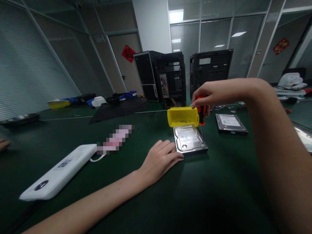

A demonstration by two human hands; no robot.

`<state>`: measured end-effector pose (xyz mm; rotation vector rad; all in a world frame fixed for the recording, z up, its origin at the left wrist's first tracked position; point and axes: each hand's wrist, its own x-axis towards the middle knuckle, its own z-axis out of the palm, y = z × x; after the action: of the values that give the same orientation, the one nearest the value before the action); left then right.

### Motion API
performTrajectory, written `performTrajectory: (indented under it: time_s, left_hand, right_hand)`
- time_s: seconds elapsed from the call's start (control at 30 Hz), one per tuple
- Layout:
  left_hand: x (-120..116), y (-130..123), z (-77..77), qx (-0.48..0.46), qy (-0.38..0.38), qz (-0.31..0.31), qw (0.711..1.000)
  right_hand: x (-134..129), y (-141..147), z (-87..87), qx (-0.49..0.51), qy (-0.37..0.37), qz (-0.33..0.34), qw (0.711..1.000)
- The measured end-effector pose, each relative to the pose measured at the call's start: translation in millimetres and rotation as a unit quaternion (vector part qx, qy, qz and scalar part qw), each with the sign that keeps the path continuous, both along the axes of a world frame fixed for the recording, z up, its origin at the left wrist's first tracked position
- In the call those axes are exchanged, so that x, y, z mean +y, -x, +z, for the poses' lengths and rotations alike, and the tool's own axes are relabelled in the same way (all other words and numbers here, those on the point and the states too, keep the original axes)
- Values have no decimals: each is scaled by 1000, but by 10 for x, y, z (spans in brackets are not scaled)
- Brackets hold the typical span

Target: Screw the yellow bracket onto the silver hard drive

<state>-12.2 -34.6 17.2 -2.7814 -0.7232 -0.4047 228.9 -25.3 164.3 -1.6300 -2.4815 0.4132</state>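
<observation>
A silver hard drive [188, 138] lies flat on the dark green table in front of me. My left hand [162, 159] is closed against its near left side, thumb and fingers at the corner. My right hand [206, 97] grips a red and black screwdriver [201, 113] from above. Its thin shaft points down along the drive's right edge; I cannot tell whether the tip sits in a screw. Directly behind the drive stands a yellow parts bin [182, 116] with tiny dark pieces inside, probably too small to name. A second hard drive [230, 124] rests to the right.
Two black computer cases [159, 78] stand at the back. On the left are a white power bank [60, 172] with a cable and a blurred-out item. A black mat [117, 109] lies behind them. Another person's hand [4, 144] shows at the left edge.
</observation>
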Motion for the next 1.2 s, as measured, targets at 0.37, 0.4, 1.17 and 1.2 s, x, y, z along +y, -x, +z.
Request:
performTrajectory:
  time_s: [0.37, 0.4, 1.17, 1.2]
  left_hand:
    - [-20, -39, -47, 31, -107, -12, 994]
    - [-19, -40, -46, 29, -107, -13, 994]
    - [98, 172, -36, -106, 52, 60, 991]
    - [102, 170, -40, -106, 56, 60, 991]
  right_hand:
    - [33, 12, -11, 13, 9, -1, 1000]
    - [32, 12, -12, 14, 8, -2, 1000]
    - [-19, 3, 10, 0, 0, -7, 1000]
    - [-18, 5, 11, -2, 0, -12, 1000]
